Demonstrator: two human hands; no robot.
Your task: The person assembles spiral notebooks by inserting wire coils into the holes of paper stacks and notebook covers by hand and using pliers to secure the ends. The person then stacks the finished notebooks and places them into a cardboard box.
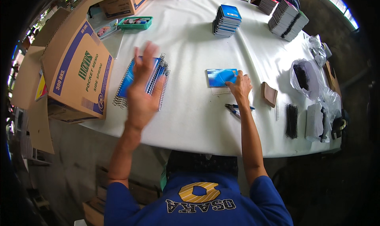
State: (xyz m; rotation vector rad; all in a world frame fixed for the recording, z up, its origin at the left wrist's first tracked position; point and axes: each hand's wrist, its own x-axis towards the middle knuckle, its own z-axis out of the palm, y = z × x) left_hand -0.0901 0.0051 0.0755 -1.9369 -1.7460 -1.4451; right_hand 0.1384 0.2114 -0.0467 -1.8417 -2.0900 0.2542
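My left hand [144, 89] is raised, slightly blurred, with fingers apart and nothing in it. It hovers over blue spiral notebooks [126, 81] laid in a group on the table's left side, partly hiding them. My right hand [241, 87] grips the right end of a small blue-covered pad [220, 77], thumb on the cover. No coil shows on this pad. A pale sheet with a row of holes [221, 91] sticks out below it. Pliers with blue and black handles [234, 111] lie close below my right wrist.
A large open carton [79, 71] stands at left, with a green basket [135, 23] behind it. Notebook stacks [227, 20] [288, 20] rise at the back. At right are a brown block [269, 94], black coils [292, 121], a plastic bag [304, 77] and a white box [314, 122]. Someone sits far right.
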